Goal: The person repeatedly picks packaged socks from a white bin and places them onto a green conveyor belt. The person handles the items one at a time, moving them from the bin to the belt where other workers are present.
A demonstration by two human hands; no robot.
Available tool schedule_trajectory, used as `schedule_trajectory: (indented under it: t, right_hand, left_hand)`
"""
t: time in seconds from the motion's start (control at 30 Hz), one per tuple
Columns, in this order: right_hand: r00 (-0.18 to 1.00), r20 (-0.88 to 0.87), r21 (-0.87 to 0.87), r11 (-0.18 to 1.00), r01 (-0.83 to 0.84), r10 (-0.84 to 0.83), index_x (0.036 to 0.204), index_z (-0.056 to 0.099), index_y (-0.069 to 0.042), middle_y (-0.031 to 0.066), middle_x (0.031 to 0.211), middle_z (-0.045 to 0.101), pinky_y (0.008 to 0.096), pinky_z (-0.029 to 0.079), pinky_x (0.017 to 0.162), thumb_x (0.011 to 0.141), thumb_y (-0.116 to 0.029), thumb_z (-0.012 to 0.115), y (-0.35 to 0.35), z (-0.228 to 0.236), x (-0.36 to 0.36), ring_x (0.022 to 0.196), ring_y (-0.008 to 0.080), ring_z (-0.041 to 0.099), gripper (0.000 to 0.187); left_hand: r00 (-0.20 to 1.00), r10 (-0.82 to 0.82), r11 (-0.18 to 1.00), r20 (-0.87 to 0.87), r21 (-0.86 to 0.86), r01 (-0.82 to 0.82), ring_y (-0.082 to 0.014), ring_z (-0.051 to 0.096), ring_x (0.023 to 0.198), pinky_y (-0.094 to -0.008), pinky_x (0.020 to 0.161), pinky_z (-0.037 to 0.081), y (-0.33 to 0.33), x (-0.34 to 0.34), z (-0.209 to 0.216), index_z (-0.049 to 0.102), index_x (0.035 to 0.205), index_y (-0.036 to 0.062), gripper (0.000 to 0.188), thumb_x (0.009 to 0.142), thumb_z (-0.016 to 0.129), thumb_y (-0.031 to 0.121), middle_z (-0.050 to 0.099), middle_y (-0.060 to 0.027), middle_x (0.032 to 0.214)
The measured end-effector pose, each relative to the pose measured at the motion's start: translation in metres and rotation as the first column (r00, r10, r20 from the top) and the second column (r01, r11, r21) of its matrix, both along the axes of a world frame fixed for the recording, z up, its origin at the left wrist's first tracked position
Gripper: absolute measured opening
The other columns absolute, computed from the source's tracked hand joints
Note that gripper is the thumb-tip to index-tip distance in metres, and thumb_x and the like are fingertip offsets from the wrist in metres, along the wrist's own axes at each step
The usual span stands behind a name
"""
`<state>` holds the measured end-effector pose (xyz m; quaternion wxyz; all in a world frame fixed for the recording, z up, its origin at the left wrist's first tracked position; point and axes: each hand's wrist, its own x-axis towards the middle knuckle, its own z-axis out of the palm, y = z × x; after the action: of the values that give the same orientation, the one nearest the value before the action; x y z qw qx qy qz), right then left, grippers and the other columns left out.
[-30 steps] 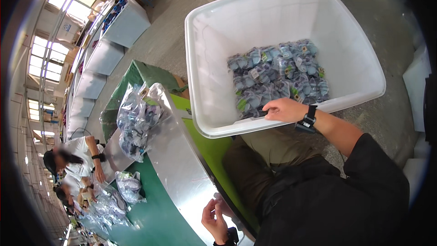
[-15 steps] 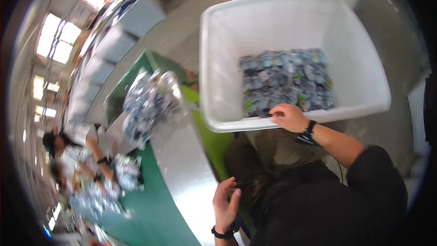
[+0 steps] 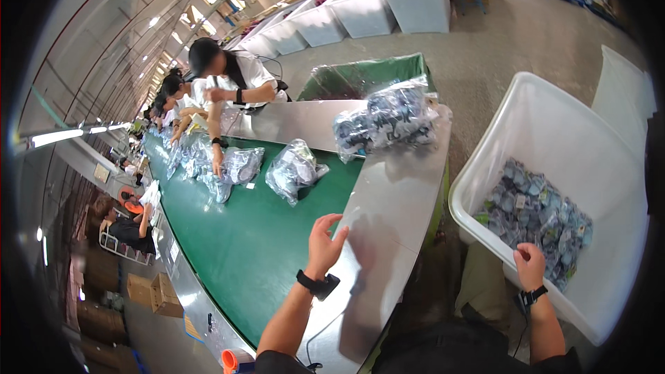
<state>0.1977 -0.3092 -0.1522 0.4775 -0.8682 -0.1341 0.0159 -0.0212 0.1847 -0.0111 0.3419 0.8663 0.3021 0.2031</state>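
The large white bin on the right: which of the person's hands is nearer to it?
Right. The right hand is at the near rim of the white bin; the left hand is off to the left, over the green surface.

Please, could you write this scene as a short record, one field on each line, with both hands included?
Left hand: open, empty, above the boundary of green surface and metal border
Right hand: at the near rim of the white bin, fingers curled; contact unclear
Bin contents: many grey-blue bagged items
Far end of metal border: clear-bagged bundle
On green surface: separate clear bag
Behind bundle: green container
Nearest co-worker: white top, beside the green surface
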Motion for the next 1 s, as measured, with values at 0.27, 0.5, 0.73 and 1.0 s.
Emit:
schedule_trajectory:
  t: [0.27, 0.5, 0.73, 1.0]
  right_hand:
    - [1.0, 0.02, -0.04, 0.999, 0.015, -0.014, 0.098, 0.069, 0.0, 0.0115, 0.09, 0.068, 0.0331, 0.056, 0.074, 0.087, -0.004, 0.075, 0.004, -0.003, -0.001, 0.079, 0.0218, 0.069, 0.013]
    - [0.999, 0.01, -0.095, 0.994, 0.051, -0.05, 0.092, 0.068, 0.001, 0.0127, 0.088, 0.067, 0.0347, 0.053, 0.07, 0.086, -0.005, 0.074, 0.009, -0.002, -0.001, 0.075, 0.0244, 0.067, 0.01]
    - [0.994, 0.082, -0.156, 0.984, 0.086, -0.074, 0.091, 0.067, -0.001, 0.012, 0.085, 0.065, 0.0376, 0.051, 0.07, 0.088, -0.011, 0.072, 0.016, 0.001, -0.004, 0.075, 0.0263, 0.064, 0.011]
    - [0.988, 0.143, -0.164, 0.983, 0.082, -0.058, 0.09, 0.067, -0.003, 0.0115, 0.085, 0.063, 0.0386, 0.05, 0.071, 0.09, -0.012, 0.07, 0.016, 0.0, -0.006, 0.076, 0.028, 0.063, 0.01]
  left_hand:
    - [0.831, 0.546, 0.829, 0.107, -0.212, -0.518, -0.0357, 0.059, 0.13, -0.0422, 0.11, 0.047, 0.16, 0.017, -0.059, 0.054, 0.145, -0.0032, 0.071, 0.087, 0.081, 0.027, 0.061, -0.0249, 0.14]
    - [0.602, 0.798, 0.553, -0.003, -0.393, -0.735, -0.0455, 0.049, 0.142, -0.0492, 0.117, 0.041, 0.268, 0.032, -0.086, 0.039, 0.159, 0.0008, 0.092, 0.093, 0.07, 0.056, 0.049, -0.0284, 0.156]
    - [0.627, 0.674, 0.691, -0.39, 0.032, -0.722, -0.0477, 0.039, 0.148, -0.057, 0.121, 0.03, 0.239, 0.058, -0.108, 0.031, 0.163, 0.0058, 0.087, 0.099, 0.052, 0.062, 0.044, -0.0299, 0.158]
    - [0.861, 0.403, 0.848, 0.31, -0.48, -0.224, -0.0337, 0.065, 0.115, -0.0453, 0.099, 0.054, 0.163, 0.026, -0.099, 0.046, 0.145, -0.0046, 0.083, 0.072, 0.083, 0.006, 0.061, -0.0211, 0.13]
